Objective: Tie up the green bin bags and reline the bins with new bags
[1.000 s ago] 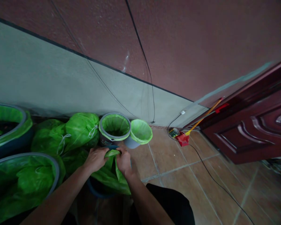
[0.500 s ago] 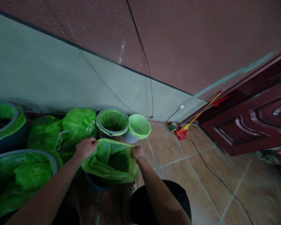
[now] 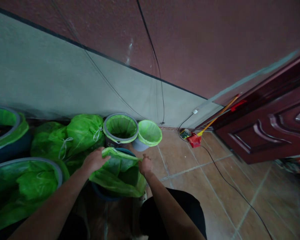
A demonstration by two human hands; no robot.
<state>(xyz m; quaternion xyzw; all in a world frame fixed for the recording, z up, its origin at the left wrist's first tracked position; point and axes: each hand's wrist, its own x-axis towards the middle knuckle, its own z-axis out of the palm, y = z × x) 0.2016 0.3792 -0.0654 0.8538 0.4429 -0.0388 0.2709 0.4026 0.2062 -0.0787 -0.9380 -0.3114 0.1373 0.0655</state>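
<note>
Green liner [image 3: 117, 171] sits half-opened over the dark bin [image 3: 105, 195] on the floor [image 3: 190, 166], left hand [image 3: 95, 160] and right hand [image 3: 145, 165] each pinching its mouth at opposite sides, seemingly mid-spreading; seating it calls for an even pull down round the bin

no readable text, label or number on any bag, bin or wall

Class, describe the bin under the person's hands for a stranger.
Start at the grey lower wall. Before the grey-rimmed bin there sits a dark blue bin. Only its green bag is loose, gripped by the left hand and right hand.
</note>
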